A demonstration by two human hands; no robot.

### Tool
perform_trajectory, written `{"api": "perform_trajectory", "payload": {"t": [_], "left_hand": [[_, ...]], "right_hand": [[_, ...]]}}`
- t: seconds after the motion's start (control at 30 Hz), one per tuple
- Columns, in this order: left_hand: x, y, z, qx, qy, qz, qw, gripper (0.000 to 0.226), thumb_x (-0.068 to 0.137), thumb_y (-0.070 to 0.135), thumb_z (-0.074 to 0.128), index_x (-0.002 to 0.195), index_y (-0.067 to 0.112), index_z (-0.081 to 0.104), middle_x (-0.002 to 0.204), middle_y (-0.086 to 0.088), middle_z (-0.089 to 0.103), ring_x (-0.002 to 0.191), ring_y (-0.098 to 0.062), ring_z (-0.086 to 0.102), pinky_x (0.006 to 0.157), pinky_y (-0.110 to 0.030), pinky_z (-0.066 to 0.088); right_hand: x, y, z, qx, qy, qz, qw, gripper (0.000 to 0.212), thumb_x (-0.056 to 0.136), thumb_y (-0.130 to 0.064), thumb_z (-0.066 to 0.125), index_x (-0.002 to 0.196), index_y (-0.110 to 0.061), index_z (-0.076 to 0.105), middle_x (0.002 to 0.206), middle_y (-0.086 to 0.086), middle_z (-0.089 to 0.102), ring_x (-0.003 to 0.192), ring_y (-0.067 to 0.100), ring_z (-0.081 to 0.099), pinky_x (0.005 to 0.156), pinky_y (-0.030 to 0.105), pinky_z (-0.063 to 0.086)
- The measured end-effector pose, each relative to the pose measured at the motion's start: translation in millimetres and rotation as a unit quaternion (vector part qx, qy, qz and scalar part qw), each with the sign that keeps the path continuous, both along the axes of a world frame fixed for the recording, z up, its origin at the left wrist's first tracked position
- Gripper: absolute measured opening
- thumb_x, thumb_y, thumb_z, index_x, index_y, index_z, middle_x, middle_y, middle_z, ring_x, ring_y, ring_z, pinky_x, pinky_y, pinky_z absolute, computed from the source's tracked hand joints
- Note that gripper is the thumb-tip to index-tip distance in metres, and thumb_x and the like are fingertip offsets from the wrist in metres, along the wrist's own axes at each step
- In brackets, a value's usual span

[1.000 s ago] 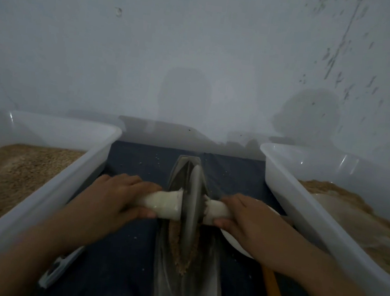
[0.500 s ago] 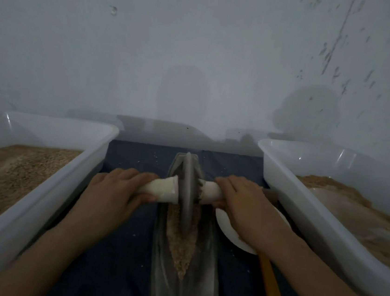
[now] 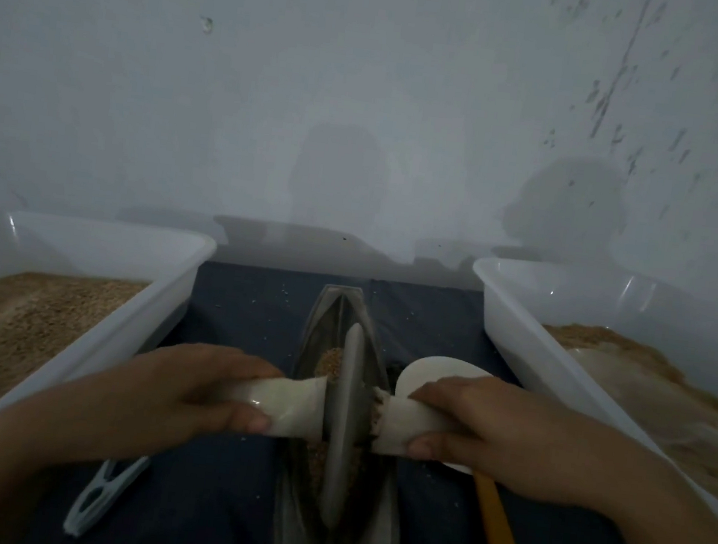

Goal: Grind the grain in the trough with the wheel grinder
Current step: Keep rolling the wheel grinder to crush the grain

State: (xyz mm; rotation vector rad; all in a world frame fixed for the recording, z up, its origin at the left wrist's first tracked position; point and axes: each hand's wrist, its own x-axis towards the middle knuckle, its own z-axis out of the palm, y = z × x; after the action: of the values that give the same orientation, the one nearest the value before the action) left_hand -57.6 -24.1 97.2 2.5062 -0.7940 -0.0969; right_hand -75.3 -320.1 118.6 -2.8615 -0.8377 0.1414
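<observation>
Over trough [image 3: 334, 313]: both hands' grip curled round wheel grinder [image 3: 344, 422] handles.

Two white tubs, a left tub [image 3: 126, 334] and a right tub [image 3: 532, 349], are sitting on a dark cloth [image 3: 245, 312], each holding brown meal. A pale clip [image 3: 99, 497] is lying near left; an orange-handled white scoop [image 3: 494, 524] is lying near right.

The wheel grinder [image 3: 344, 422] at centre frame is dull grey metal, matt, its axle ends wrapped in off-white tape or cloth, slightly glossy. The trough [image 3: 380, 538] below it looks like dark, faintly shiny metal holding rough tan grain [image 3: 329, 360]. Dark blue matt cloth [image 3: 246, 303] covers the surface. Both tubs, left [image 3: 126, 334] and right [image 3: 532, 349], are smooth, glossy white plastic. Lower left lies a pale plastic clip [image 3: 98, 499]; lower right, a scoop's glossy orange plastic handle [image 3: 497, 538].
</observation>
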Motion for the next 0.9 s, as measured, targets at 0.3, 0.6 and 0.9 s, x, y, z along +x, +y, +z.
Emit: {"api": "perform_trajectory", "payload": {"t": [0.3,0.6,0.9], "left_hand": [[19,-25,-27,0.060,-0.254,0.178,0.949,0.050,0.085,0.048,0.048,0.132,0.031,0.051,0.114,0.004,0.061,0.103,-0.020,0.054,0.085,-0.036,0.038],[6,-5,-7,0.028,-0.065,0.059,0.996,0.044,0.068,0.072,0.042,0.109,0.057,0.049,0.101,0.026,0.059,0.096,0.007,0.053,0.085,-0.019,0.041],[9,-11,-9,0.043,-0.107,0.098,0.989,0.040,0.076,0.070,0.044,0.113,0.056,0.046,0.109,0.024,0.057,0.103,0.002,0.052,0.088,-0.022,0.039]], "right_hand": [[54,16,-50,0.059,-0.280,-0.066,0.956,0.037,0.094,-0.030,0.051,0.129,-0.017,0.049,0.119,0.003,0.055,0.109,0.021,0.048,0.093,0.028,0.027],[21,9,-25,-0.005,-0.142,-0.015,0.990,0.036,0.093,-0.043,0.047,0.122,-0.022,0.048,0.118,-0.005,0.050,0.105,0.010,0.044,0.083,0.020,0.031],[26,10,-26,0.016,-0.138,-0.037,0.990,0.032,0.095,-0.038,0.045,0.123,-0.022,0.048,0.116,-0.004,0.051,0.109,0.012,0.045,0.086,0.023,0.033]]}}
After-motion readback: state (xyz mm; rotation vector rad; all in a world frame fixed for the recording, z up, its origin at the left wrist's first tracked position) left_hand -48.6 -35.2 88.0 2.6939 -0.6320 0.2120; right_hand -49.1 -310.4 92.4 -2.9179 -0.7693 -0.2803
